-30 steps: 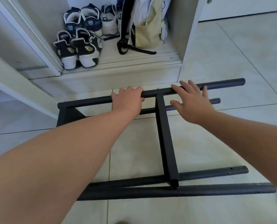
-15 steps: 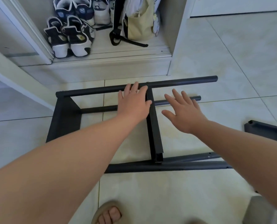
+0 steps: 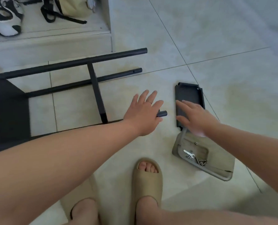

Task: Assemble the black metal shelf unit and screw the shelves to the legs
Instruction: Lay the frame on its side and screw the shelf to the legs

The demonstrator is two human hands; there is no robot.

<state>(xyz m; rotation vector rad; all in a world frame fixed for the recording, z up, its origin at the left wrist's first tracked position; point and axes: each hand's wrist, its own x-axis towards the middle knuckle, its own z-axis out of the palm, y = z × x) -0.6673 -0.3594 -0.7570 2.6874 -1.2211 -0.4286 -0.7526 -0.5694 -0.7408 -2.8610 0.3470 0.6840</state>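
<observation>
Close by your feet, the tan tray (image 3: 222, 162) is holding the screws (image 3: 200, 161) and a small wrench (image 3: 189, 152). Just past it, your right hand (image 3: 195, 118) is hovering with fingers spread wide, holding nothing. The loose black shelf (image 3: 189, 96) is lying right at those fingertips, its long side pointing away from you. Your left hand (image 3: 144, 111), fingers wide too, is hanging over a leg end (image 3: 163, 113), a bit farther from the shelf. Farther off, the frame (image 3: 96, 88) is lying on its side.

Black shelf frame (image 3: 96, 90), beige slipper (image 3: 147, 179), pale tiled floor (image 3: 216, 46).
</observation>
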